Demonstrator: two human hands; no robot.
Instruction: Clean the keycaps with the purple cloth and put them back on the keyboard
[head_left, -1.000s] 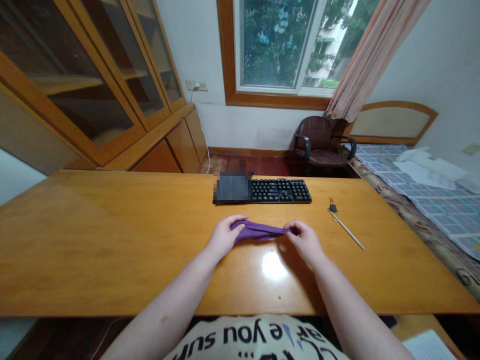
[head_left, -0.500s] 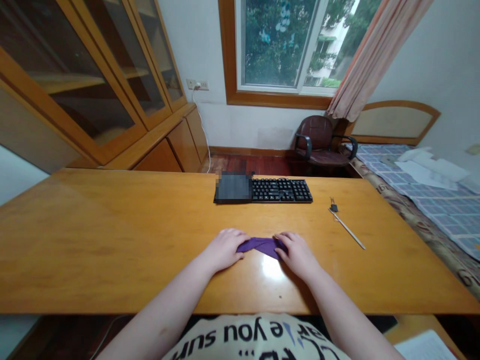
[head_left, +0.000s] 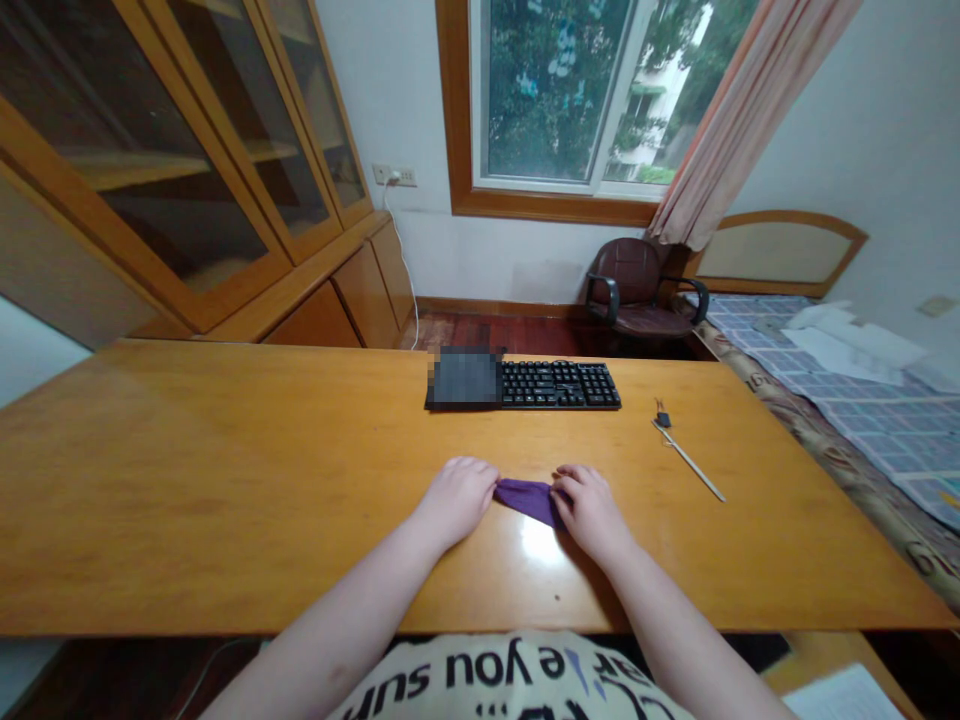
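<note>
A narrow strip of purple cloth (head_left: 527, 499) lies across the desk between my two hands. Its left end is pinched in the fingers of my left hand (head_left: 461, 492), which rests low over the wood. My right hand (head_left: 587, 505) grips the other end, thumb and fingers closed round it. The cloth looks folded or bunched and slants down slightly to the right. Both of its ends are partly hidden under my fingers.
Beyond my hands, a black keyboard (head_left: 561, 385) lies near the desk's (head_left: 225, 480) far edge, its left part blurred out. To the right are a thin pale stick (head_left: 694, 465) and a small black object (head_left: 663, 419). A chair (head_left: 636, 285) stands past the desk.
My left hand has turned and closed on the cloth's left end, and less cloth shows on that side. The visible strip looks straighter. The right hand has barely moved.
</note>
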